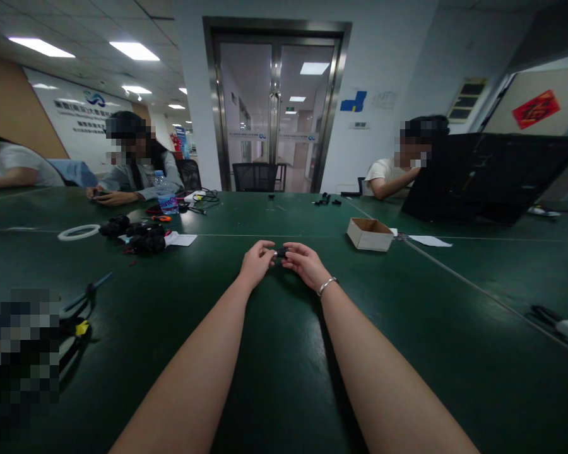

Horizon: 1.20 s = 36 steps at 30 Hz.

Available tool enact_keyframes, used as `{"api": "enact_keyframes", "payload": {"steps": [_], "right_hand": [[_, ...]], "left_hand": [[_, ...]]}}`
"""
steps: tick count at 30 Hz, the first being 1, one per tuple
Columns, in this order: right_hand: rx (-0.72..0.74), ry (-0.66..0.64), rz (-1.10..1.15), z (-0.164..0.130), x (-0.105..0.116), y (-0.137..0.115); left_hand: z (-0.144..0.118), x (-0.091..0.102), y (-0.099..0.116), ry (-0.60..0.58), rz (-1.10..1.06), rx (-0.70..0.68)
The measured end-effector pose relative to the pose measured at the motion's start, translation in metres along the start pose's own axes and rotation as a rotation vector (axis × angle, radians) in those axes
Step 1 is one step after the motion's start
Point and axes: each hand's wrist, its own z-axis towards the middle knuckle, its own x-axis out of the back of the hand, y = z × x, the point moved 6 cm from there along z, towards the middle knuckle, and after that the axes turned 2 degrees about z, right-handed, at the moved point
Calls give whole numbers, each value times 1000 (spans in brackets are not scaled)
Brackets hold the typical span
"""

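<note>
Small black part [279, 253] pinched between left hand [257, 261], right hand [307, 263], markings unreadable

Small black part [279, 253]; dark green table [284, 353]; brown cardboard box [370, 234]; white tape ring [78, 232].

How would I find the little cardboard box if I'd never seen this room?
Look at the big green table. Right of the person's right hand sits a small cardboard box, open on top. It's the only brown thing there, beside white paper.
</note>
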Motion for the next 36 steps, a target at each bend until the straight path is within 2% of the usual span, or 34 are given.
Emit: {"api": "enact_keyframes", "payload": {"steps": [13,19,22,28,36], "right_hand": [[7,20,6,-1,-1,-1],[5,-4,14,-1,-2,-1],[12,4,18,-1,-1,-1],[31,24,10,1,2,0],[5,20,14,-1,-1,-1]], "left_hand": [[1,-4,2,-60,-21,-44],[2,-2,-5,-40,102,21],[1,-1,-5,-22,71,49],[-1,-1,4,-23,-53,-21],[3,1,-5,-12,59,12]]}}
